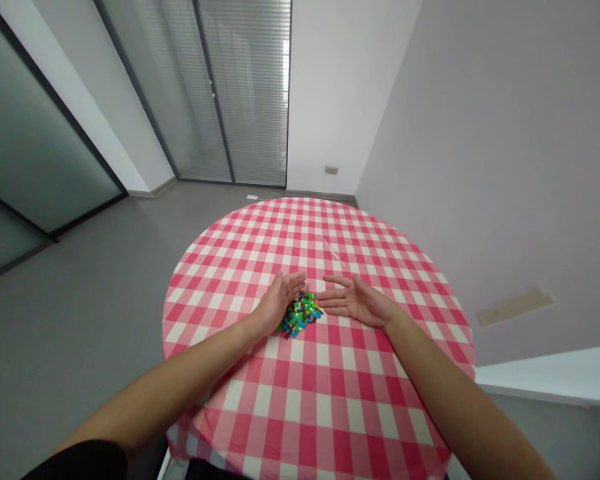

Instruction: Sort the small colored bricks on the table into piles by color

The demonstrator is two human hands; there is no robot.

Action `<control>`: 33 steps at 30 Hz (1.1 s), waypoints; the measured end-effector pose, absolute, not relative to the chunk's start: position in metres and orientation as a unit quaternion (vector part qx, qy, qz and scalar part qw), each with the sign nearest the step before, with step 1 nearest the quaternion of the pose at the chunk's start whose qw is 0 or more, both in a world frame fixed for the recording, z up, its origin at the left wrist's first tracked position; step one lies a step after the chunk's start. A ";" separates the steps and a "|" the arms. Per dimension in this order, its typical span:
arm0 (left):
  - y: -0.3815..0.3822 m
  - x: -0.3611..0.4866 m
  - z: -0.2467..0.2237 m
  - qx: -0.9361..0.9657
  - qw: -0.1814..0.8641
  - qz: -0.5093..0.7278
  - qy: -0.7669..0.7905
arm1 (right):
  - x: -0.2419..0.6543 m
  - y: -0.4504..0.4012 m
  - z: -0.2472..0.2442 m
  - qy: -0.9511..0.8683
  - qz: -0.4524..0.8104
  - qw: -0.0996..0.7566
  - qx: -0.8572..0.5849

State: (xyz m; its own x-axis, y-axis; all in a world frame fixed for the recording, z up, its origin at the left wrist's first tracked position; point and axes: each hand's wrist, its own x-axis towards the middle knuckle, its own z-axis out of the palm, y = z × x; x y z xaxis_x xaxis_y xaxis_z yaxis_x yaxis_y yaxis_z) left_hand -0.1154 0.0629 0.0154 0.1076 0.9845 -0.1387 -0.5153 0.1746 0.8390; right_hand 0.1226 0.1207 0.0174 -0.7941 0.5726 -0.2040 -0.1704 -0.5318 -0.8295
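Open left hand and right hand flank a heap of small plastic bricks on a gingham-covered table

Each grip stands open and empty, palm turned inward and up, fingers just beside the green, blue, red and yellow heap. Well beyond the heap, past the table's far edge, hangs a slatted blind.

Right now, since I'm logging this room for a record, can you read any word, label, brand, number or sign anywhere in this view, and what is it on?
None can be read: the bricks are too small to show any marks, the wall plate is too small to tell, and the tablecloth shows only checks.
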 end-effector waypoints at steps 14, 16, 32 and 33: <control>0.102 -0.110 0.022 0.342 0.679 0.538 0.364 | 0.112 0.131 0.032 -0.423 0.796 0.239 -0.362; 0.114 -0.112 0.022 0.346 0.681 0.529 0.371 | 0.105 0.131 0.034 -0.423 0.788 0.239 -0.378; 0.088 -0.130 0.032 0.317 0.765 0.456 0.327 | 0.104 0.124 0.024 -0.442 0.825 0.173 -0.306; 0.083 -0.133 0.032 0.311 0.758 0.469 0.330 | 0.104 0.123 0.025 -0.442 0.824 0.176 -0.307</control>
State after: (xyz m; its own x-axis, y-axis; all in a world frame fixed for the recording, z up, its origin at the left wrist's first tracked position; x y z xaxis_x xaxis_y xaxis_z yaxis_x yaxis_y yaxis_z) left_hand -0.1332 0.0827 0.0325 0.3419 0.9164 -0.2082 -0.5061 0.3662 0.7809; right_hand 0.1044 0.1231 0.0254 -0.7502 0.5612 -0.3498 -0.0190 -0.5470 -0.8369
